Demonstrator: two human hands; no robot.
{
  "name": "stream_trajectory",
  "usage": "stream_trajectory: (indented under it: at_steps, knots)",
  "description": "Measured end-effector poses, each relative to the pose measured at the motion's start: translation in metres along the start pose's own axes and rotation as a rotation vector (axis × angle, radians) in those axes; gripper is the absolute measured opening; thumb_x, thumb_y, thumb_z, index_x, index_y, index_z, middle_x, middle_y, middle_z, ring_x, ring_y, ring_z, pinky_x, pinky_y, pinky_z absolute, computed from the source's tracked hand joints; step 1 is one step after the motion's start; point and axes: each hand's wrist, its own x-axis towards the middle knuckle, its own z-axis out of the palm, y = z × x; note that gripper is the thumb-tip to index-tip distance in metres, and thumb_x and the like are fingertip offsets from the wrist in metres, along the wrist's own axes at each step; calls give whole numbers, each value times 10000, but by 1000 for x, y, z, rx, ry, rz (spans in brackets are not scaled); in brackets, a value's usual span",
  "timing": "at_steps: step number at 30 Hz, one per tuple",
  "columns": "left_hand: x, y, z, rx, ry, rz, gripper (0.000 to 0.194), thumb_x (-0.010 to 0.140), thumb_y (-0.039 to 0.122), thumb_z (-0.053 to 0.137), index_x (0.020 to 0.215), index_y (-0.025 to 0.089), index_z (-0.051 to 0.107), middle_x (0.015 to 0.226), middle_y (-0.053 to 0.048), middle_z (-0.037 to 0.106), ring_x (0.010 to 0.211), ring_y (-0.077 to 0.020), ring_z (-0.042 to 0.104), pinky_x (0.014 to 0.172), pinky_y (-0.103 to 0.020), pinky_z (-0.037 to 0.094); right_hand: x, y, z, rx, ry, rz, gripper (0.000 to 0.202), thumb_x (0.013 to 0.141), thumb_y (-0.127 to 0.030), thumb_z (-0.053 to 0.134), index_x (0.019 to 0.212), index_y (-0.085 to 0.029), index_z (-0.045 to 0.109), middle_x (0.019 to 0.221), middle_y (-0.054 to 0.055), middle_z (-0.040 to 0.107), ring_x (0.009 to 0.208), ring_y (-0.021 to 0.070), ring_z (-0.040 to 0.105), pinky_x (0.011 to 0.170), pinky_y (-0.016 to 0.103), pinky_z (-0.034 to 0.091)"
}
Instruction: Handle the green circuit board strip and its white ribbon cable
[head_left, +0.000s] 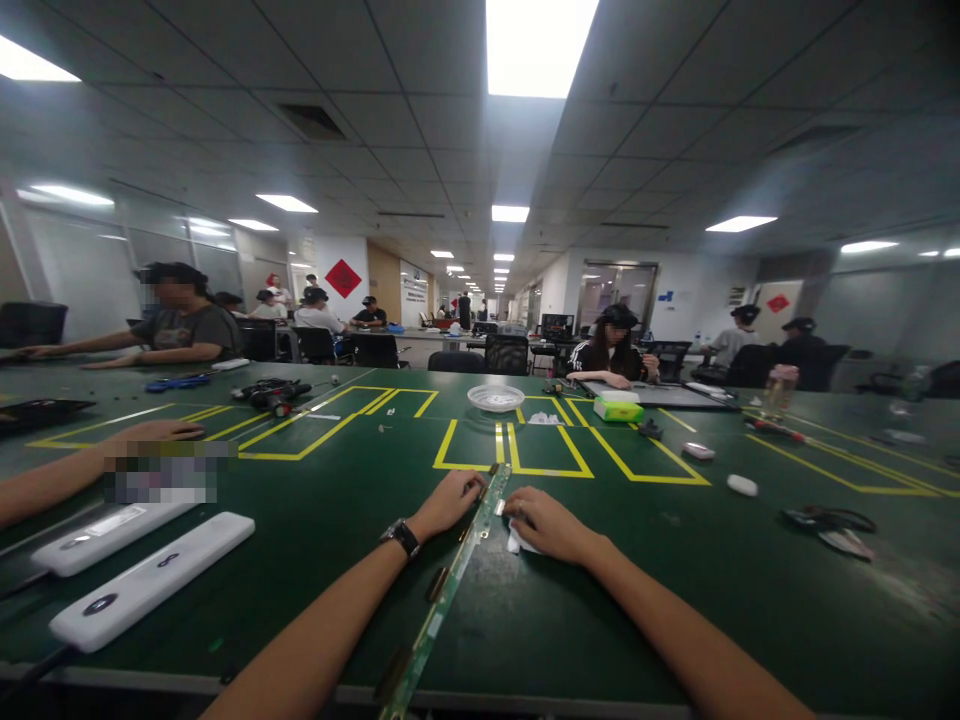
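Observation:
A long, narrow green circuit board (450,595) lies slantwise on the green table, from the near edge up between my hands. Dark connector pieces stick out along its left side. My left hand (452,503), with a dark watch on its wrist, has curled fingers at the board's far left edge; whether they grip it is hidden. My right hand (546,522) is bent over a crumpled white tissue (516,541), its fingers closed on it beside the board's right edge. The board's far end shows between the two hands.
Beyond the hands are a clear round dish (496,400), yellow tape outlines and a green tissue pack (618,407). Two white power strips (154,580) lie at the left, near another person's arm (97,458). White cases (742,485) and a black cable (829,518) are at the right.

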Motion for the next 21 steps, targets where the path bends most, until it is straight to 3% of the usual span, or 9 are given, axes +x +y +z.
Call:
stream_trajectory:
  at_steps: [4,14,21]
  knots:
    - [0,-1,1,-12,0,19,216,888,243,445,956,177,639,949,-60,653,904,-194,562,824,-287,411,2,-2,-2,-6,-11,-3,257,860,-163,511,1072,-197,653,1097,72,639,1031,198,554,928,315,403]
    - [1,-10,5,-4,70,45,268,881,225,473,1124,173,572,945,-58,621,912,-195,547,864,-325,404,-8,38,-11,-153,53,273,230,861,-162,478,992,-156,667,989,99,638,954,214,568,869,314,417]
    - [0,-7,3,21,84,19,251,885,232,452,1085,174,592,935,-63,625,910,-204,544,851,-327,403,-4,12,-4,-41,45,118,257,849,-140,492,1050,-173,650,1095,89,625,1039,206,548,939,316,403]
